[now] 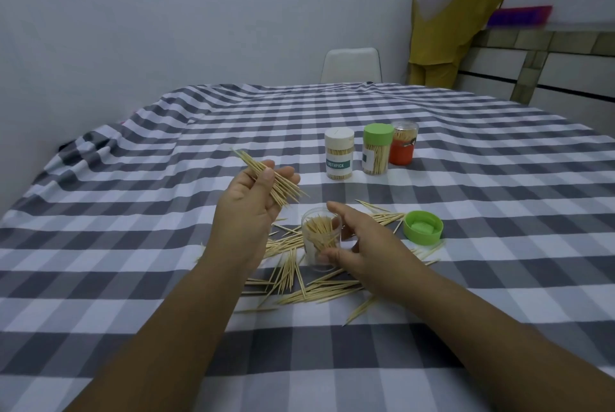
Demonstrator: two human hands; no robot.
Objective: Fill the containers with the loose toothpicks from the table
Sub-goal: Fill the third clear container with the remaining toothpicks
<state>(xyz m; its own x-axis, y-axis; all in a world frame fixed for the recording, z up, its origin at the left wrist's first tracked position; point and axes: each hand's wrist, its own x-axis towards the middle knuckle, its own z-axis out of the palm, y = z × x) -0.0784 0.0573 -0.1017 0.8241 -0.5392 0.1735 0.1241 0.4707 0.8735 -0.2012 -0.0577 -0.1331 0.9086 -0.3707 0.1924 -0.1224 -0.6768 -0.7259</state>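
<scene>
Wooden toothpick bundle (pixel 271 178) in left hand (pixel 248 203); clear cylindrical container (pixel 321 242) in right hand (pixel 362 245).

Checkered-cloth table (pixel 133 245): loose toothpicks (pixel 299 281) at centre; open clear container (pixel 321 245) among them; green lid (pixel 423 228) at three o'clock; three closed containers (pixel 372 152) at twelve.

We see a table draped in a grey-and-white checked cloth (pixel 466 158), rumpled along its far edge. Behind it stands a white chair (pixel 352 65) — only the backrest shows — against a plain pale wall (pixel 166 12). At far right, a figure in mustard-yellow clothing (pixel 442 32) stands beside a tiled counter (pixel 549 55), on which a purple tray (pixel 519 14) rests — blurred.
</scene>
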